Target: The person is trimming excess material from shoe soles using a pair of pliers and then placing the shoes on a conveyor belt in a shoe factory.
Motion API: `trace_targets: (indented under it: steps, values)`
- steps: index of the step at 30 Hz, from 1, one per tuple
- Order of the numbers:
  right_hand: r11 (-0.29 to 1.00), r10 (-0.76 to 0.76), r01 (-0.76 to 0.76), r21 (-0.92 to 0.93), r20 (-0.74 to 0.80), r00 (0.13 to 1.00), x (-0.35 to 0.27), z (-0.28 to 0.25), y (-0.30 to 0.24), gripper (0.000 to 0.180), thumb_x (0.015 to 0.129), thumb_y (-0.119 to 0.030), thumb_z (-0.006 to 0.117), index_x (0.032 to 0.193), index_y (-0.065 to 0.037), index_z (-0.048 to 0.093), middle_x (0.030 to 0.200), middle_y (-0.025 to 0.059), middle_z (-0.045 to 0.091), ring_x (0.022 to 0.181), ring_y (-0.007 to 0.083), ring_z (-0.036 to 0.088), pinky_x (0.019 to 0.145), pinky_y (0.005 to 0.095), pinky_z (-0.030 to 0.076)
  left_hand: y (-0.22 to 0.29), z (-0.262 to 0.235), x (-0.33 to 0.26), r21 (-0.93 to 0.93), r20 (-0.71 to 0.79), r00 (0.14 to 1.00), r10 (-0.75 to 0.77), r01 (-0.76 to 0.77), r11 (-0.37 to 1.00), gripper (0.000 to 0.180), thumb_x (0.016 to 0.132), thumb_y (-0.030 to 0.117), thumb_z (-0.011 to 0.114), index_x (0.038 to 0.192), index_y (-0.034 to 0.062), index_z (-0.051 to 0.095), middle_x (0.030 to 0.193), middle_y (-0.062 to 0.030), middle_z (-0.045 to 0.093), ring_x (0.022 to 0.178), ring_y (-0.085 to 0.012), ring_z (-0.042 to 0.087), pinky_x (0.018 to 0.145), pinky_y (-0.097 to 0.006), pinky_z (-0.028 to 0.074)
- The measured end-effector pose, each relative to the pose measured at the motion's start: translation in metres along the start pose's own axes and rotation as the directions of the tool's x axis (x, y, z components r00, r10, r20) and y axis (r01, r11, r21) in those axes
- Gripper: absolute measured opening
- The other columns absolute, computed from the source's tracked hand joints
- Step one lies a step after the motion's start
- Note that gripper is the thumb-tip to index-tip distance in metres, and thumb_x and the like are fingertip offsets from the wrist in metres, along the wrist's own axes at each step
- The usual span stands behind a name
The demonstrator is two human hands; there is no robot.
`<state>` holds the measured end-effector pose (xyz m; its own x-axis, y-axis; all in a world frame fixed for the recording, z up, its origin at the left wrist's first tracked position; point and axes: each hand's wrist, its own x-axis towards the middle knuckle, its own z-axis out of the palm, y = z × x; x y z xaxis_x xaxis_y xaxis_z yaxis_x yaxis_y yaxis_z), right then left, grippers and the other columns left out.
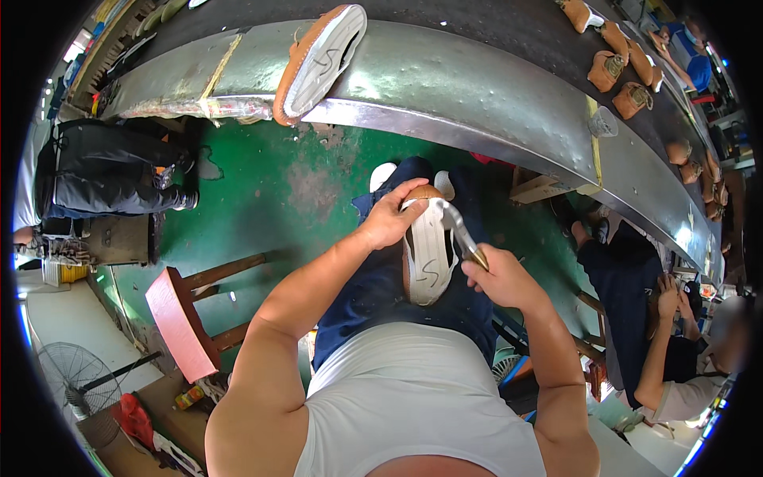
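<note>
On my lap lies a tan shoe (430, 256), turned upside down, with its pale underside facing up and a dark pen mark near one end. My left hand (389, 216) grips its far end, thumb on the underside and fingers round the tan edge. My right hand (506, 277) is closed round the handle of a hammer (458, 224). The hammer's silver head rests at or just over the shoe's far right edge; whether it touches I cannot tell. Another tan shoe (322, 70) lies sole up on the bench's metal edge ahead.
A metal-edged bench (453, 67) with a dark belt curves across the front. Several tan shoes (607, 70) sit on it at the right. A wooden stool (184, 324) stands left, near a fan (79, 389). Co-workers sit at the right (675, 350) and stand at the left (111, 171).
</note>
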<state>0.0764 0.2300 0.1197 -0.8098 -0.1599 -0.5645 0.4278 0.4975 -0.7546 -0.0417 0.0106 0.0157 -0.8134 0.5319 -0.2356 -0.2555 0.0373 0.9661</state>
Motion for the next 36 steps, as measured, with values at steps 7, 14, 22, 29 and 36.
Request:
trace_targets:
  steps: [7,14,22,29,36]
  values:
    - [0.965,-0.188,0.143,-0.219,-0.205,0.961,0.051,0.015,0.025,0.034,0.095,-0.031,0.064,0.101,0.001,0.058,0.083,0.0252,0.065,0.08,0.0452,0.065,0.072,0.0477,0.051,-0.021,0.002,-0.01,0.053,0.024,1.0,0.004,-0.005,0.999,0.053,0.098,0.021,0.062,0.146,0.0089,0.044,0.128,-0.0165,0.062,0.119,-0.0255,0.058,0.102,-0.035,0.046]
    - [0.949,0.189,-0.095,0.302,-0.3,0.935,0.043,0.062,0.073,0.044,0.085,-0.036,0.072,0.101,0.003,0.058,0.086,0.0195,0.068,0.083,0.0338,0.069,0.077,0.0414,0.053,-0.042,0.02,-0.05,0.192,-0.164,0.986,-0.029,0.061,0.98,0.054,0.093,0.008,0.046,0.146,0.0002,0.041,0.125,-0.0237,0.063,0.119,-0.0315,0.061,0.101,-0.036,0.045]
    - [1.0,0.004,-0.014,-0.021,-0.424,0.906,0.034,0.064,0.088,0.035,0.077,-0.016,0.069,0.102,0.006,0.058,0.085,0.0235,0.068,0.083,0.0384,0.069,0.077,0.0413,0.053,-0.034,0.042,-0.065,0.104,0.007,0.987,-0.163,0.161,0.981,0.102,0.072,-0.014,0.042,0.161,0.0121,0.001,0.153,-0.0155,0.04,0.14,-0.023,0.041,0.112,-0.028,0.033]
    - [0.973,0.115,-0.053,0.223,-0.275,0.955,0.003,0.032,0.116,0.029,0.084,-0.014,0.066,0.104,0.005,0.059,0.083,0.0144,0.07,0.072,0.0233,0.07,0.068,0.0379,0.054,-0.013,0.033,-0.042,-0.078,0.353,0.899,-0.257,0.302,0.95,0.1,0.071,-0.012,0.05,0.16,0.0134,0.014,0.15,-0.0113,0.042,0.138,-0.0194,0.04,0.113,-0.032,0.033]
    - [0.914,-0.109,0.052,-0.402,-0.119,0.987,-0.056,0.024,0.091,0.038,0.091,-0.021,0.061,0.12,0.003,0.058,0.096,0.0222,0.068,0.093,0.0437,0.065,0.081,0.048,0.053,-0.043,0.051,-0.08,0.386,0.167,0.968,-0.185,0.108,0.916,0.106,0.075,0.003,0.07,0.158,0.002,0.005,0.157,-0.0211,0.031,0.145,-0.0259,0.031,0.117,-0.031,0.025]
